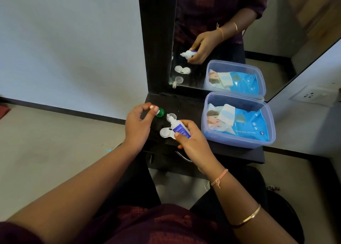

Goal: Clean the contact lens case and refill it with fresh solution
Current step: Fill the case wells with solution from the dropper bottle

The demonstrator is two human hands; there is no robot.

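Spill risk now: right hand [191, 142] grips the solution bottle [180, 129] tilted just above the open lens case [165, 133] on the dark shelf [184, 103], left hand [137, 125] pinches a small white cap [154, 108], and a hard squeeze could squirt past the wells.

**What the hands cover**

The right hand [191, 142] hides the lower end of the bottle [180, 128] and part of the case [165, 133]. The left hand [138, 125] covers an edge of the green lid [160, 112]. Whether its fingertips pinch anything is too small to tell. The bottle's print is unreadable.
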